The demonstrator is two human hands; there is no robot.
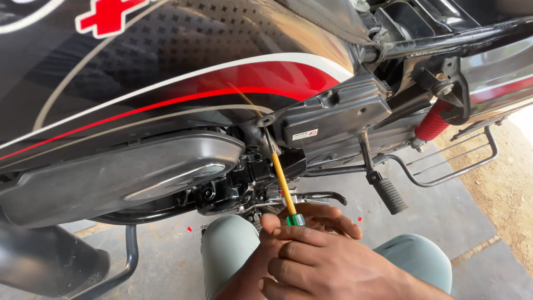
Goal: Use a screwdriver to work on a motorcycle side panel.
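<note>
Both hands sit low in the head view, stacked one over the other just above the person's pale green knees [233,250]; the right hand [327,261] lies on top, fingers curled shut over the left hand [311,219], whose fingers close around the green handle of a screwdriver [286,189]; how firmly the lower hand grips cannot be told, since the upper one covers most of it. From the handle the screwdriver's yellow shaft runs up and slightly left to a dark fastening point [265,120] under the motorcycle's black side cover [333,114], just beside the red-and-white striped body panel [183,72]; the tip is hidden there. By the look of it, the step in hand is working a fastener with the driver seated; the next move would call for steady push along the shaft while turning, keeping the tip from slipping; a footpeg [388,194] and red shock spring [432,123] stand well to the right.
</note>
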